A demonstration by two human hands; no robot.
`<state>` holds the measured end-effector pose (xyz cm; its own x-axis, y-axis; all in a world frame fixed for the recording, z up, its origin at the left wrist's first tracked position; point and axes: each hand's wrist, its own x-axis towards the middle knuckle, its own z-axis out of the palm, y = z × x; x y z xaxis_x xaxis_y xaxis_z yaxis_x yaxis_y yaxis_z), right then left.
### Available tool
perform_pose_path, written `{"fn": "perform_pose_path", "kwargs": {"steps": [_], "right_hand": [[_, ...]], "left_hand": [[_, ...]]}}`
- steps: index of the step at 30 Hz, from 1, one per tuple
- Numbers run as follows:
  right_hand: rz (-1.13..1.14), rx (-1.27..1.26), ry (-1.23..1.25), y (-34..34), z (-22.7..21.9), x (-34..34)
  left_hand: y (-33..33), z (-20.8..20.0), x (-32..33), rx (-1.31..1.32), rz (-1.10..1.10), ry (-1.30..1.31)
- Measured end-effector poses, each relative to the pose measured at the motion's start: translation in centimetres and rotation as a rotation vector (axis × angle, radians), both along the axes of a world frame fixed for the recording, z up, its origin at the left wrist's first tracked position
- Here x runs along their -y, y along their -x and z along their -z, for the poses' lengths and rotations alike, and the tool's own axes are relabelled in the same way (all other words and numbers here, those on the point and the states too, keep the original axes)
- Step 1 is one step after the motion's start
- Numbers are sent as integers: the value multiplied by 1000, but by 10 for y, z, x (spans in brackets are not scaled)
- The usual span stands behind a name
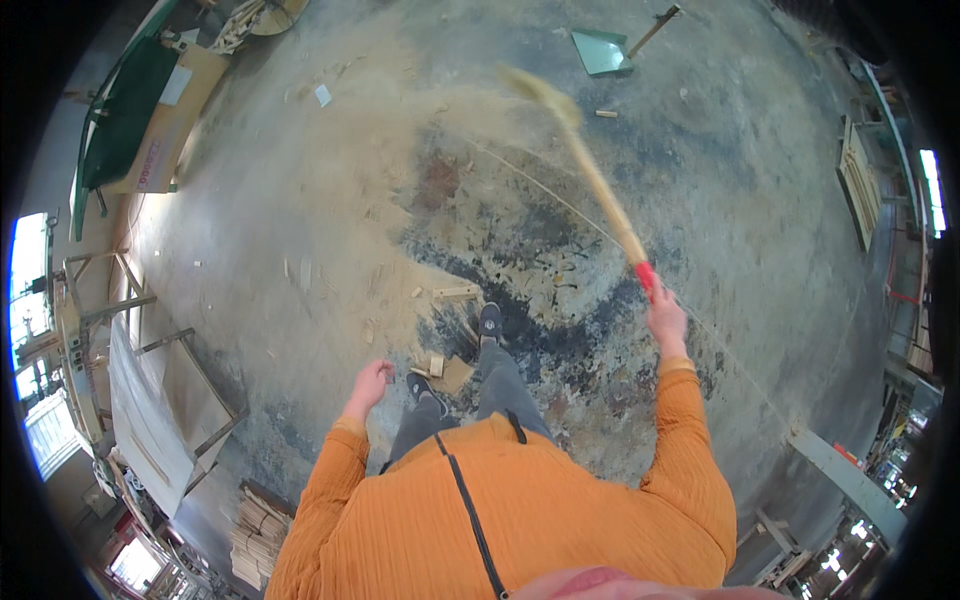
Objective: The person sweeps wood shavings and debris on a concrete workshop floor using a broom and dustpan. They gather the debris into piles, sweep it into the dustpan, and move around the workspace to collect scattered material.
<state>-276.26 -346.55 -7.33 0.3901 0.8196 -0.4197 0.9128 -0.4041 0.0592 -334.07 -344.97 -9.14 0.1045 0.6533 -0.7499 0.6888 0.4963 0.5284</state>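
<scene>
One view only, from the head camera: the right hand (665, 318) is closed around the red grip of a straw broom (585, 165), whose blurred bristles reach out over the sawdust (350, 200) on the concrete floor (760, 200). The left hand (372, 384) hangs loose and half open, holding nothing. A wide one-handed stroke could scatter dust rather than gather it, or let the grip slip. Wood scraps (448, 372) lie touching the shoes (489, 321), a likely tripping point. A green dustpan (602, 50) sits well apart, beyond the bristles.
</scene>
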Motion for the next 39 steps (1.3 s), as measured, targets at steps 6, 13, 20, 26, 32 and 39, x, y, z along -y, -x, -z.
{"fn": "perform_pose_path", "kwargs": {"steps": [6, 13, 20, 26, 32, 39], "right_hand": [[262, 31, -15, -64, 74, -88], [228, -220, -174, -7, 165, -258], [-255, -334, -84, 159, 165, -292], [-314, -615, -84, 166, 90, -253], [-32, -244, -30, 107, 26, -125], [276, -328, 67, 81, 61, -137]], "left_hand": [[-11, 3, 10, -57, 70, 139], [-16, 9, 32, -19, -74, 269], [-31, -2, 35, -25, -188, 302], [-25, 2, 28, 110, -320, 116], [23, -14, 65, 136, -656, 56], [30, -51, 223, -90, -943, 332]]}}
